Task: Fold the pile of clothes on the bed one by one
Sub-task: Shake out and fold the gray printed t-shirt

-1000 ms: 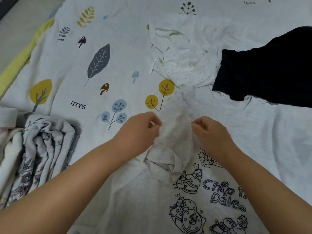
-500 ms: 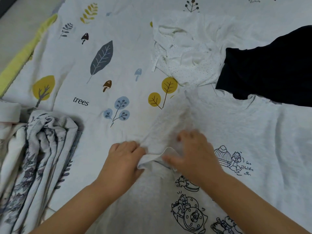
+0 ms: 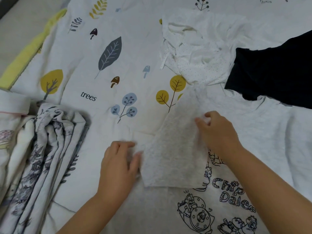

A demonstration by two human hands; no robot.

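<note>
Head view: a pale grey sweatshirt (image 3: 270,132) with black cartoon line drawings lies flat on the bed (image 3: 118,65), whose sheet is printed with leaves and mushrooms. Its sleeve (image 3: 175,149), fleecy inside out, forms a long tapering strip folded across the sweatshirt's chest. The left hand (image 3: 118,166) rests at the sleeve's left edge, grip flat and spread; the right hand (image 3: 217,134) pinches its right edge. Half a second ago the cuff was bunched between both hands; now it lies smoothed out.
</note>
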